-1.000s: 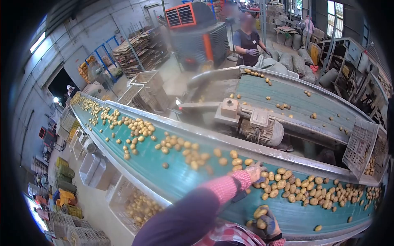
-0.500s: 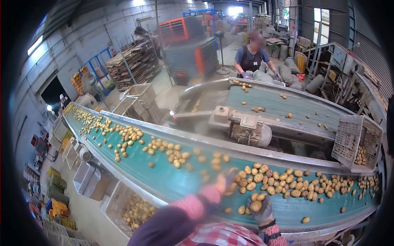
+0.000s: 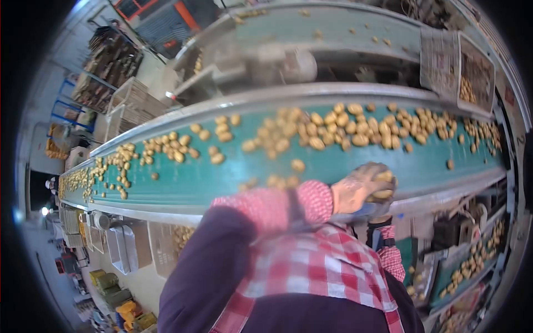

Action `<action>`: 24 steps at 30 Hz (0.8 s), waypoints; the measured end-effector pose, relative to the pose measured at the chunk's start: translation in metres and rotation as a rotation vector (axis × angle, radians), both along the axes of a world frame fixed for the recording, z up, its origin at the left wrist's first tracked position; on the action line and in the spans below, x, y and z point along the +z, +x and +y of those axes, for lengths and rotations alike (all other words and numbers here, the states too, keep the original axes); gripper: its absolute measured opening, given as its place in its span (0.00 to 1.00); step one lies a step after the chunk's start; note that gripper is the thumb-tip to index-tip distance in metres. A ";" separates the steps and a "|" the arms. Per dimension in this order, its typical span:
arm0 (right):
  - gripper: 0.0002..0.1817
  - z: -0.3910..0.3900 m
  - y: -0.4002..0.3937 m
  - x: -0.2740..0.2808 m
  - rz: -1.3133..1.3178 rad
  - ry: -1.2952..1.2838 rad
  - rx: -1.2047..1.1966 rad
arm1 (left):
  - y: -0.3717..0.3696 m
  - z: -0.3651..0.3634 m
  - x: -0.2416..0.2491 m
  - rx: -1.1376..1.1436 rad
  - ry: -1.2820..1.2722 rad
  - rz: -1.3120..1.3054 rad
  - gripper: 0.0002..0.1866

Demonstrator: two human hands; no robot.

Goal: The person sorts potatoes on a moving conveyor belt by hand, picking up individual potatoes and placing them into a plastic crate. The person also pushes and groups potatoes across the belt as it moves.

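Note:
My left hand (image 3: 353, 192), in a worn glove, reaches across in front of my body to the belt's near edge. Its fingers curl over a few potatoes (image 3: 383, 193). Right below, my gloved right hand (image 3: 382, 210) cups the same potatoes from underneath, mostly hidden behind the left hand. Both hands meet close over the metal rim of the green conveyor belt (image 3: 427, 164). Beyond them, a dense band of loose potatoes (image 3: 361, 140) lies along the belt's far side. One single potato (image 3: 298, 165) sits left of my hands, nearer to me.
Across the belt runs a second conveyor (image 3: 344, 25), with a plastic crate (image 3: 440, 58) at its right end. A lower belt carrying potatoes (image 3: 472, 258) shows at bottom right. On the near side at left stand a crate (image 3: 162, 244) and a white bin (image 3: 123, 250).
My view has tilted down. My left hand has moved from the potatoes on the belt to my right hand, and both are now together at the near rim.

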State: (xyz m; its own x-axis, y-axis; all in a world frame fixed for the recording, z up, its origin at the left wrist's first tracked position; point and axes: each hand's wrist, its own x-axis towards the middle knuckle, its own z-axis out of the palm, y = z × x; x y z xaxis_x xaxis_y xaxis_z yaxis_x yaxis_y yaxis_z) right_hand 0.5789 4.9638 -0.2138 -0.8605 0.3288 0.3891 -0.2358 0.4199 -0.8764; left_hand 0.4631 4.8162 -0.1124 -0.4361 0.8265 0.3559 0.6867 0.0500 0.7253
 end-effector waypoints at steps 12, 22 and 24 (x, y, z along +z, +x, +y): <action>0.28 0.272 0.309 -0.033 -1.629 -0.430 -0.628 | -0.084 0.003 -0.074 0.185 -0.232 0.032 0.19; 0.21 0.255 -0.012 -0.010 -0.398 -0.467 -0.315 | -0.198 -0.062 -0.092 0.878 -0.952 -0.004 0.17; 0.19 0.218 -0.093 -0.010 -0.380 -0.104 -0.153 | -0.197 -0.067 -0.096 0.843 -0.936 -0.139 0.17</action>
State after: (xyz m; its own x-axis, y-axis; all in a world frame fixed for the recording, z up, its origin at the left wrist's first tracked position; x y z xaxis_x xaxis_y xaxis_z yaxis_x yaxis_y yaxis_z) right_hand 0.4863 5.1816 -0.2233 -0.8748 0.4843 0.0115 0.1705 0.3300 -0.9284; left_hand 0.2662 4.7497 -0.2085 -0.9348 0.1847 -0.3034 0.1128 0.9643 0.2397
